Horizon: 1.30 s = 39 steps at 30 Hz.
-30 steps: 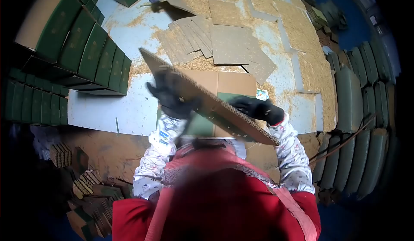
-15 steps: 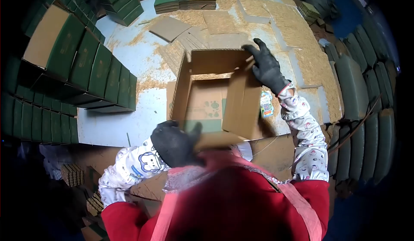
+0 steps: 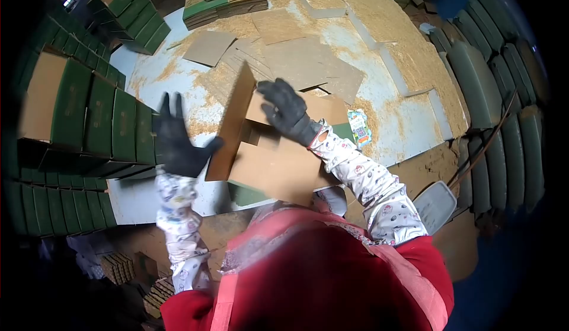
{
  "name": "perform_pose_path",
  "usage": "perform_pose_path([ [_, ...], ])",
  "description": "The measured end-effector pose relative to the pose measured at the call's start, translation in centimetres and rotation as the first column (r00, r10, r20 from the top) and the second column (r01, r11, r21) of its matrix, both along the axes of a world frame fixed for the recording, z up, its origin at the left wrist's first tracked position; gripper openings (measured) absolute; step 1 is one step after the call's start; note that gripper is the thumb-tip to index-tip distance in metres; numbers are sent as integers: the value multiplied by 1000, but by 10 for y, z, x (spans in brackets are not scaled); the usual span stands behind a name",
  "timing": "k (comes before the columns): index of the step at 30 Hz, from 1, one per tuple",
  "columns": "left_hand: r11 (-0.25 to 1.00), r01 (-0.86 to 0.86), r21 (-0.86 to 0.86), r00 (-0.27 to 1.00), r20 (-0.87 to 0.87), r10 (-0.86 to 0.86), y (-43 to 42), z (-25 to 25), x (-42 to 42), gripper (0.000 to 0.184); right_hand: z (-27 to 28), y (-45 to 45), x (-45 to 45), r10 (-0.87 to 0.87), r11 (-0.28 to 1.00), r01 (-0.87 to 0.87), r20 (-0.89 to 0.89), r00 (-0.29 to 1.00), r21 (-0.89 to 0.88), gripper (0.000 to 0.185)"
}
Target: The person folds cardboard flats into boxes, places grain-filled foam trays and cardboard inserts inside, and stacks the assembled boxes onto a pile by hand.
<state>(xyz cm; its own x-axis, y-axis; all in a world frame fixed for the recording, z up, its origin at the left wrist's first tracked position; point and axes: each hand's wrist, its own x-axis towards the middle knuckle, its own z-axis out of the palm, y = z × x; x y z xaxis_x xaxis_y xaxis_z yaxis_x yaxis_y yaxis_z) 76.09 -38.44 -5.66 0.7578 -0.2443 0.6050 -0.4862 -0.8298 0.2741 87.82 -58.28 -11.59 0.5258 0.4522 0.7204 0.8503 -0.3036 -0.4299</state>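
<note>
A cardboard carton (image 3: pixel 275 168) with green printed sides sits on the table in front of me. Its near flap and far flap are folded inward, with a dark gap between them. The left flap (image 3: pixel 233 123) stands up at a tilt. My right hand (image 3: pixel 288 113), in a black glove, lies over the carton at the far flap, fingers apart and slightly bent. To the left of the upright flap is my left hand (image 3: pixel 185 144), gloved in black and somewhat blurred. Its fingers are spread, and the thumb points toward the flap's outer face.
Stacked green cartons (image 3: pixel 98 114) line the left side. Flattened cartons (image 3: pixel 228 8) lie at the back. Loose cardboard sheets (image 3: pixel 314 61) and shavings cover the table. A colourful printed card (image 3: pixel 360 128) lies right of the carton. Full grey-green sacks (image 3: pixel 474 85) are piled at the right.
The right hand has moved left and nearer, and the far and near flaps have folded inward. My left hand has left the near flap and swung out to the left, fingers spread.
</note>
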Motion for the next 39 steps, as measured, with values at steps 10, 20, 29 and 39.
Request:
perform_pose_path([
  [10,628,-289,-723,873,-468,-137,67,-81,-2,61,-92,-32,-104,140,962,178,-935,327,207,44],
  [20,631,-88,-771,792,-438,-425,-31,-77,-14,33,5,-91,-77,214,563,-474,-434,875,-678,25],
  [29,923,-338,-184,825,-529,196,-16,-116,40,40,-68,-317,107,-463,514,836,-759,457,190,41],
  [39,871,-475,-123,713,-635,299,-32,-97,47,30,-223,-435,226,-207,-246,899,-926,316,362,70],
])
